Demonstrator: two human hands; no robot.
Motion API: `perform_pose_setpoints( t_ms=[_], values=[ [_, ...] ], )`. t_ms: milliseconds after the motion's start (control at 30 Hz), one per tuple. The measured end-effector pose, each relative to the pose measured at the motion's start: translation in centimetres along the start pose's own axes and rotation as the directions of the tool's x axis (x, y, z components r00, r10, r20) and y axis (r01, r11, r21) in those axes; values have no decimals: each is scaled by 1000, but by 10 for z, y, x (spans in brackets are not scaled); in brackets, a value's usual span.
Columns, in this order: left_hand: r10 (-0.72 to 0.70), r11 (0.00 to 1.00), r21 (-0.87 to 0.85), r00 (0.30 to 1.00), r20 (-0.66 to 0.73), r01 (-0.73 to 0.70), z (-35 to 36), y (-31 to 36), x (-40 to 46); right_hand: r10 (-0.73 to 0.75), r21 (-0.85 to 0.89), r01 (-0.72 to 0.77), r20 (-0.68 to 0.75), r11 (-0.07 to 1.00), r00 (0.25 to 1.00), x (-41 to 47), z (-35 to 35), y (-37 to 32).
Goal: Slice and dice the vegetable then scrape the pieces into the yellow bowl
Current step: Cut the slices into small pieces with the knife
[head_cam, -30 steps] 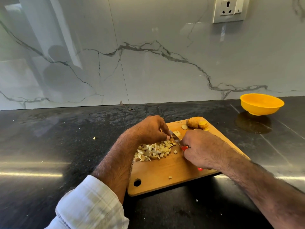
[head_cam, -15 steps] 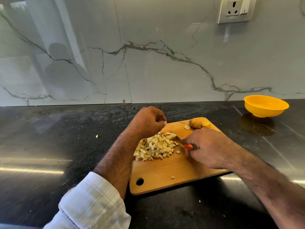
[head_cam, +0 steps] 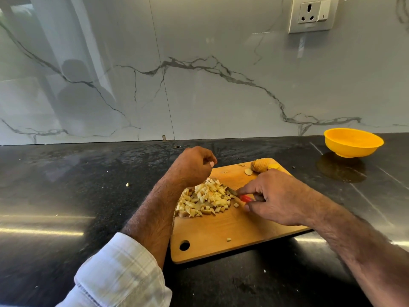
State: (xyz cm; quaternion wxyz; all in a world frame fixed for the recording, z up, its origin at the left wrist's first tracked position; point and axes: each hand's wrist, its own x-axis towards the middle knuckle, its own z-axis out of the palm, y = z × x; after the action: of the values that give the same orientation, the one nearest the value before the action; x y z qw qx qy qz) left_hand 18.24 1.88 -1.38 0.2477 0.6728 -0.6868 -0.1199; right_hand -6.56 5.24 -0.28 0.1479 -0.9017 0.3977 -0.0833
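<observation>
1. A wooden cutting board (head_cam: 221,238) is lying on the black table (head_cam: 66,196), a little way in from the table's near edge and well short of its far edge, which is meeting the marble wall (head_cam: 199,85).
2. A heap of diced vegetable pieces (head_cam: 205,199) is sitting on the left half of the board, pale and roughly cubed.
3. The right hand (head_cam: 274,197) is gripping a knife (head_cam: 241,197) by its red handle, fingers curled round it; the short blade is pointing left and its tip is touching the right side of the heap.
4. The left hand (head_cam: 192,166) is hovering over the far left part of the board with its fingers curled into a loose fist; nothing is showing in it, and it is staying clear of the heap.
5. An uncut end of the vegetable (head_cam: 262,166) is resting at the board's far right corner, with a thin slice (head_cam: 248,171) lying just beside it.
6. One stray piece (head_cam: 228,239) is lying alone near the board's near edge, close to the round hanging hole.
7. The yellow bowl (head_cam: 353,142) is standing near the table's far right corner, well apart from the board; what I can see of its inside is bare.
8. A white checked sleeve (head_cam: 119,275) is covering the left forearm at the near edge.
9. A wall socket (head_cam: 312,14) is sitting high on the wall, above the right end of the board.
</observation>
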Motion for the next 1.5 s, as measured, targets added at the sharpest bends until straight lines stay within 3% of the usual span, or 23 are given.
perform_pose_setpoints(
  t_ms=[233,433,667,1100,1500],
  values=[
    [-6,997,-71,994,112,14,1,2,-2,38,55,-31,-138,998,990,0,-16,32],
    [139,987,-80,990,14,-137,2,13,-6,59,121,-35,-200,992,978,3,-16,40],
    [181,983,-42,983,9,-181,14,31,-9,127,106,-88,-455,990,881,-3,-33,67],
    [260,875,312,902,344,-371,54,87,-12,182,142,-124,-538,982,823,-5,-39,80],
    [269,913,227,918,290,-339,58,83,-11,149,130,-95,-515,987,844,-5,-39,75]
  ],
)
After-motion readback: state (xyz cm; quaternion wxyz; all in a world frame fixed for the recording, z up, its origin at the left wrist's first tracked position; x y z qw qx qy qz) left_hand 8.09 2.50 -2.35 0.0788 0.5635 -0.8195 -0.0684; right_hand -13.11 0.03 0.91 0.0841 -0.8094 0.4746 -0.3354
